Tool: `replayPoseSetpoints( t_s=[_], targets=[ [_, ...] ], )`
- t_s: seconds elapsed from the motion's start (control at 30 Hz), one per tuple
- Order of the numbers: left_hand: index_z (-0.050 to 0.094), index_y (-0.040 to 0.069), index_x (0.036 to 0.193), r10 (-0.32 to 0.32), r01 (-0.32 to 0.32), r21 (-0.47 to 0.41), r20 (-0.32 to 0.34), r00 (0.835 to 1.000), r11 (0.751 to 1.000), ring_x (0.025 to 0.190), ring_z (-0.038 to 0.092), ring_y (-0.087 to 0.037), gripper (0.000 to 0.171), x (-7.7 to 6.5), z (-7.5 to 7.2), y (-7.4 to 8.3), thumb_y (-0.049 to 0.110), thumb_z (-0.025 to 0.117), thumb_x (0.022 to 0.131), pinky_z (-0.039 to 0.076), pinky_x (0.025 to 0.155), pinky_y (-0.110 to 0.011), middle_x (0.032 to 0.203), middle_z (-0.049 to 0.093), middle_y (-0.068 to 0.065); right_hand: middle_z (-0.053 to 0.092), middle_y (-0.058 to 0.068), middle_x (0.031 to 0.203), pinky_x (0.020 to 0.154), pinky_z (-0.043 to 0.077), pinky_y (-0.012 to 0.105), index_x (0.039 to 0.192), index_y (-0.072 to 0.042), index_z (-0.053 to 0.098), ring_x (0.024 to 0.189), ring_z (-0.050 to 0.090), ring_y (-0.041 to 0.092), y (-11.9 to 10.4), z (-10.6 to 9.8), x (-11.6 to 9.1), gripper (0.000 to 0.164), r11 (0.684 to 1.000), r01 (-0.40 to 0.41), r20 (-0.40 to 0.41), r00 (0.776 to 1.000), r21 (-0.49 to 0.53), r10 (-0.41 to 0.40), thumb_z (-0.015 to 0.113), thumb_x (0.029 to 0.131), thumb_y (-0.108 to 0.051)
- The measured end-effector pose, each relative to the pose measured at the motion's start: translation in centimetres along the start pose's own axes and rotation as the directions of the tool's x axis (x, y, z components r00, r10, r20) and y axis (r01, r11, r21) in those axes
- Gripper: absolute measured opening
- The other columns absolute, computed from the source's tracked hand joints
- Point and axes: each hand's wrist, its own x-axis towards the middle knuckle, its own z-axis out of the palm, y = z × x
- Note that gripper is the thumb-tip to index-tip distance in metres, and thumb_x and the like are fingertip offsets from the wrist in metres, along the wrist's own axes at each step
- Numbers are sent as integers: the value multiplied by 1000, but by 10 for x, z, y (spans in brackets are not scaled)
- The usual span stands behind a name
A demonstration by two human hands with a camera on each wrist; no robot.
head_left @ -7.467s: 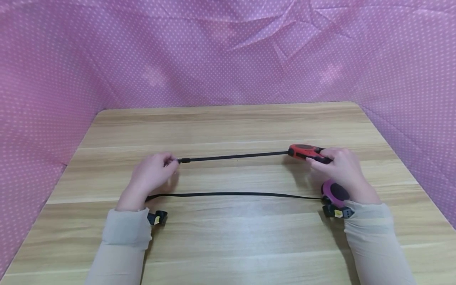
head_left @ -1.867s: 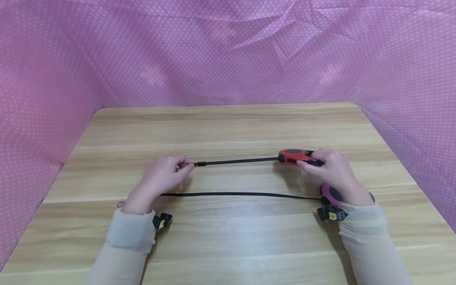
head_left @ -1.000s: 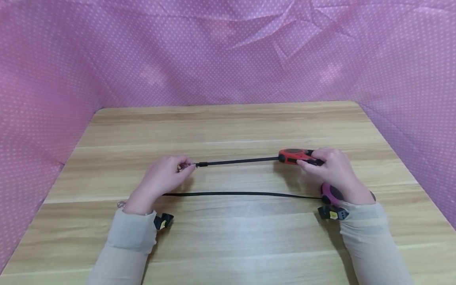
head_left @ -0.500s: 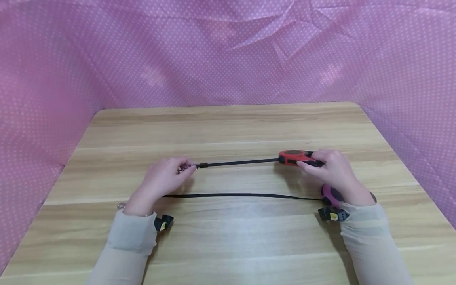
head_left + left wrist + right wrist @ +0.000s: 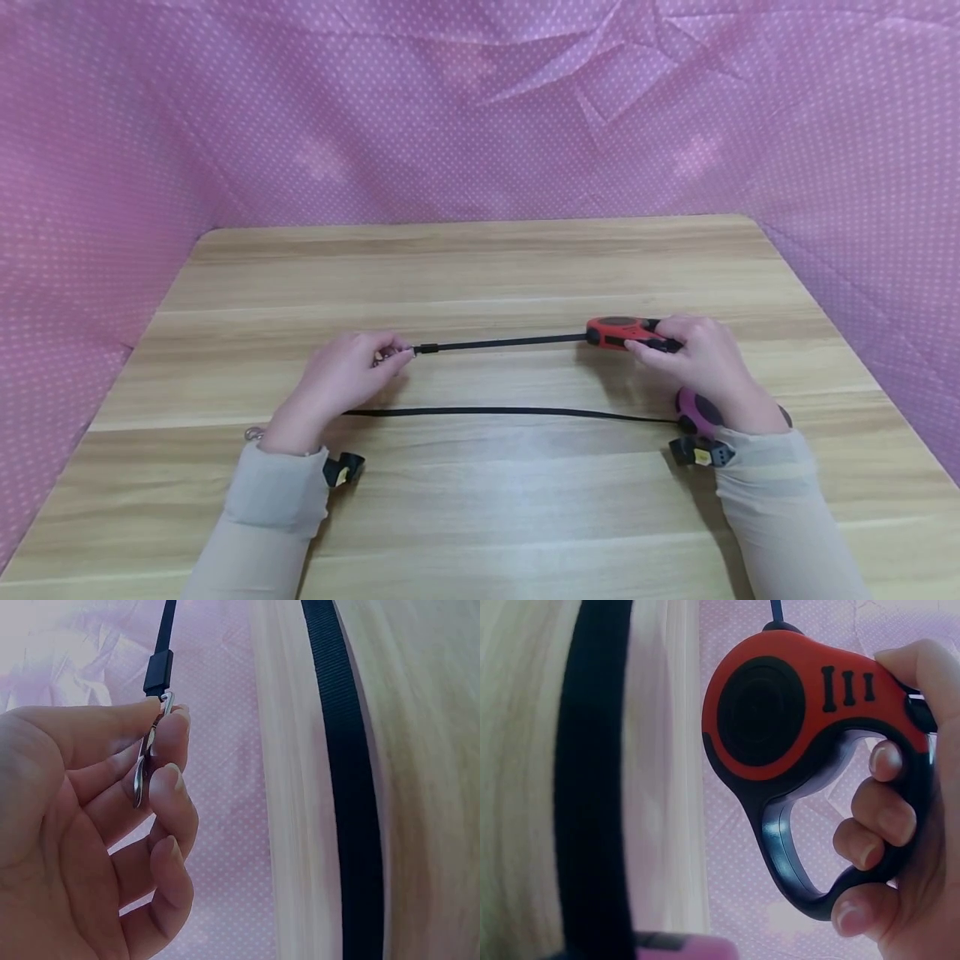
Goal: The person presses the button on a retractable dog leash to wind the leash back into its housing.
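Note:
My right hand (image 5: pixel 701 358) grips the black handle of a red and black retractable dog leash (image 5: pixel 817 667), its fingers curled through the handle loop in the right wrist view. From the leash's nose a black strap (image 5: pixel 510 342) runs taut leftward above the table. Its end has a metal clip (image 5: pixel 140 776), which my left hand (image 5: pixel 337 379) pinches between thumb and forefinger. Nearer me, a purple retractable leash (image 5: pixel 693 410) lies on the table, partly hidden by my right wrist. Its own black strap (image 5: pixel 487 410) stretches left beneath my left wrist, where its metal clip (image 5: pixel 255 433) shows.
The wooden table (image 5: pixel 480 525) fills the lower view. Pink dotted cloth (image 5: pixel 480 125) hangs behind it and on both sides. A small black camera mount sits at each sleeve cuff.
Compared with the oldest frame, my left hand has moved right with the clip and the red leash slightly left, so the strap between them is shorter. Over the last second, almost nothing moves.

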Motion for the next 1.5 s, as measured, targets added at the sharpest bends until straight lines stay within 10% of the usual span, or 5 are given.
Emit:
replayPoseSetpoints(
  t_s=[1.5],
  targets=[
    [75,17,115,49,-49,4,7,999,999,56,42,-13,22,3,0,1,25,63,98,36,56,-30,92,74,-1,53,-4,60,52,32,25,64,-15,62,55,39,9,-3,2,2,26,1000,20,15,1000,10,-20,77,80,-28]
  ],
)
